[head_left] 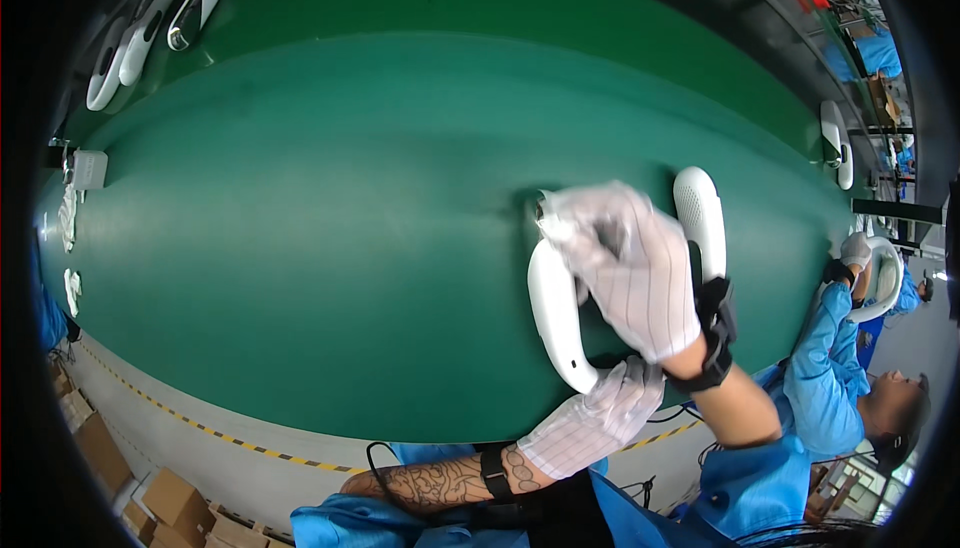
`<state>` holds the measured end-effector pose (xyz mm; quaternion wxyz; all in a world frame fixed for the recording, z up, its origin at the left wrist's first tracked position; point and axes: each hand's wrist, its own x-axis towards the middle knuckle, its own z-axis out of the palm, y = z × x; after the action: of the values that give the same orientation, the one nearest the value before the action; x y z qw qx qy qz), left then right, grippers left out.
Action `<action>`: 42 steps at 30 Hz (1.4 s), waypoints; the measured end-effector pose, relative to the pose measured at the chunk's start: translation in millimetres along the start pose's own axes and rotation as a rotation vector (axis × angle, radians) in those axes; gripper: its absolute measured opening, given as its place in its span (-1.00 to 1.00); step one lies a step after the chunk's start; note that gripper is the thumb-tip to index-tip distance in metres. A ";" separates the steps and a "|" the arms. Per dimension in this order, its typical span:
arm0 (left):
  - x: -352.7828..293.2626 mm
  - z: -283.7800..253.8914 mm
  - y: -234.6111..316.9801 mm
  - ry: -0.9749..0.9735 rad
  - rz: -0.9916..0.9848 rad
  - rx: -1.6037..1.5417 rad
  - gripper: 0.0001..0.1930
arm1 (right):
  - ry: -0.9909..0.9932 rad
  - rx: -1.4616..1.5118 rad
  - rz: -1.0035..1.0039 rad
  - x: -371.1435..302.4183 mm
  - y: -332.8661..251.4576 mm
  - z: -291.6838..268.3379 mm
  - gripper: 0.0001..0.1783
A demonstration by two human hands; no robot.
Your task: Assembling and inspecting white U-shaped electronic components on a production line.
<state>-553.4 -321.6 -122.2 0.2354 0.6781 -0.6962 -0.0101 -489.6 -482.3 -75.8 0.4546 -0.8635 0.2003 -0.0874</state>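
To the left of both hands stretches the green table [300, 248]; the white band [553, 293], seemingly one U-shaped piece, lies on or just over it, between and beneath the hands. Its left limb [558, 323] runs from under the right hand's fingers down to the gloved left hand [593, 425], which grasps the lower bend. That grip should be firm enough to stop the band turning, and low enough to leave the upper part free. Farther right and above, the gloved right hand [640, 278] bends its fingers over the left limb's upper tip; it is blurred, so I cannot tell whether it pinches the tip or only rubs it. Light, even pressure along the limb's own line would serve best, since a sideways push could twist the band out of the lower grip. In looks, the left limb is smooth and white, with something shiny [541, 210] at the right hand's fingers and a small dark slot [574, 363] just above the left hand; the right limb [699, 218], just beyond the right hand, has a rounded end dotted with tiny holes, its lower part hidden behind the wrist.
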 end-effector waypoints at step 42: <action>3.5 16.5 5.6 -0.068 -0.088 -0.184 -0.67 | 0.044 0.049 -0.241 -23.8 25.5 -0.9 -0.79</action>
<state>-564.2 -329.5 -133.9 0.2724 0.6827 -0.6694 -0.1075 -518.2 -485.8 -95.4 0.4570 -0.8679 0.1029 -0.1653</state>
